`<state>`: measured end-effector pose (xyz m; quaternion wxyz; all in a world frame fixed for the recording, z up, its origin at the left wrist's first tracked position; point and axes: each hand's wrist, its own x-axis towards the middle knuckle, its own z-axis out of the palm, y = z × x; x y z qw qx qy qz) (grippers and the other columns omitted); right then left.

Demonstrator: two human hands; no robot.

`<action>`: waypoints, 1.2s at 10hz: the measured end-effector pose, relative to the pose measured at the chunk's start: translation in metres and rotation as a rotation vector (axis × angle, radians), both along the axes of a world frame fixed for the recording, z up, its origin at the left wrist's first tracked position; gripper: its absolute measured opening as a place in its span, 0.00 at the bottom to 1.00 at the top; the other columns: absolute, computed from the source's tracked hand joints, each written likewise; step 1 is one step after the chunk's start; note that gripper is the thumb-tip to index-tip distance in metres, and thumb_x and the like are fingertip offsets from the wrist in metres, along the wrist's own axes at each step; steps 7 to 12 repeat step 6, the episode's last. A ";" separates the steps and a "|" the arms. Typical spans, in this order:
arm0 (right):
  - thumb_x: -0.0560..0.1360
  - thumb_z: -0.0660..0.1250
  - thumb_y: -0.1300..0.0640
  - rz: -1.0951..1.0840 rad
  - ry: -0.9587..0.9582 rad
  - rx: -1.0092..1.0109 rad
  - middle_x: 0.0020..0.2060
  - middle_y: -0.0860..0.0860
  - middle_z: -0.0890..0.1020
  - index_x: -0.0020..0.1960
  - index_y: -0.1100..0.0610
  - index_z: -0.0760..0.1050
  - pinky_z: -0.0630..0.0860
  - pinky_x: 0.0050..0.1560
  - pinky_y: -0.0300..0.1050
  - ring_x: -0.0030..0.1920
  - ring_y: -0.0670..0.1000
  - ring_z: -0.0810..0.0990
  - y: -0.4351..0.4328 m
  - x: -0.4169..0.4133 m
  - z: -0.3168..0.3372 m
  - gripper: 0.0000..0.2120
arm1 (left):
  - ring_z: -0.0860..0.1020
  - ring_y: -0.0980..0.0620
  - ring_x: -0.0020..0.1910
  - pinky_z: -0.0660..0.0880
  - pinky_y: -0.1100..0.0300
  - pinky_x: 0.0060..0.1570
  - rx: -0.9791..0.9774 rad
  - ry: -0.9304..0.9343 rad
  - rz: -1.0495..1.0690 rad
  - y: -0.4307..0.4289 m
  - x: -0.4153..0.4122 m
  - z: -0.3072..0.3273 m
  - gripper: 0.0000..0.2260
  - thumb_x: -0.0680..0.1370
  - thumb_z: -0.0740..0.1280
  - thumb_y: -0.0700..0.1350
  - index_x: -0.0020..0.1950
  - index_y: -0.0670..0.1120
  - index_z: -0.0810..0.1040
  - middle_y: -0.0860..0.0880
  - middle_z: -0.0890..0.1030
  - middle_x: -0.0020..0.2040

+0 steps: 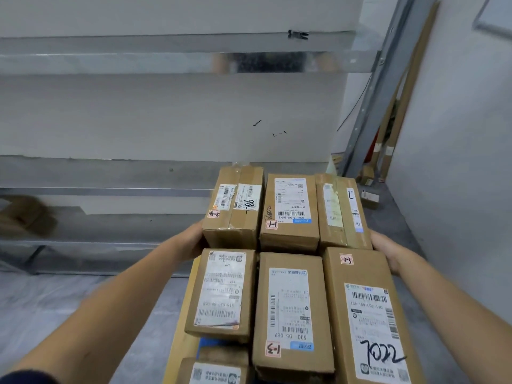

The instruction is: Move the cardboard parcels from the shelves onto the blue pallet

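I hold a row of three cardboard parcels squeezed side by side in front of me. My left hand presses the left end parcel, marked 2-4. My right hand presses the right end parcel. The middle parcel is clamped between them. Just below, nearer me, lie several more labelled parcels, among them one marked 1-3 and one with 7022 written on it. A sliver of blue shows between the lower parcels; I cannot tell whether it is the pallet.
Grey metal shelves run across the view ahead, their boards bare here. A shelf upright leans at the right, with cardboard strips and small boxes on the floor behind it. A blurred brown shape lies on a lower shelf at left.
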<state>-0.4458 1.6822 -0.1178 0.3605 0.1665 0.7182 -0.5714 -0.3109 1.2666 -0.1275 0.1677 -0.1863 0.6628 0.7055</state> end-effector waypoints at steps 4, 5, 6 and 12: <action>0.79 0.64 0.47 -0.027 0.141 0.094 0.42 0.56 0.85 0.48 0.56 0.80 0.77 0.42 0.47 0.42 0.54 0.83 -0.013 -0.026 -0.019 0.13 | 0.84 0.44 0.50 0.81 0.54 0.45 0.063 -0.013 -0.018 -0.001 -0.003 -0.008 0.13 0.80 0.62 0.54 0.54 0.49 0.83 0.41 0.85 0.51; 0.77 0.65 0.42 -0.009 0.115 0.128 0.38 0.56 0.86 0.48 0.56 0.80 0.79 0.35 0.44 0.38 0.55 0.85 -0.011 -0.022 -0.008 0.17 | 0.82 0.37 0.52 0.80 0.47 0.52 -0.214 -0.018 0.158 -0.004 -0.004 -0.006 0.14 0.82 0.62 0.50 0.51 0.40 0.81 0.37 0.84 0.49; 0.79 0.60 0.40 -0.057 0.217 0.203 0.43 0.54 0.85 0.55 0.57 0.79 0.80 0.47 0.50 0.45 0.55 0.83 -0.007 -0.018 0.011 0.21 | 0.77 0.42 0.49 0.75 0.51 0.52 -0.463 -0.041 0.392 -0.008 0.001 0.008 0.16 0.83 0.58 0.48 0.47 0.39 0.79 0.39 0.80 0.47; 0.79 0.60 0.40 -0.057 0.217 0.203 0.43 0.54 0.85 0.55 0.57 0.79 0.80 0.47 0.50 0.45 0.55 0.83 -0.007 -0.018 0.011 0.21 | 0.77 0.42 0.49 0.75 0.51 0.52 -0.463 -0.041 0.392 -0.008 0.001 0.008 0.16 0.83 0.58 0.48 0.47 0.39 0.79 0.39 0.80 0.47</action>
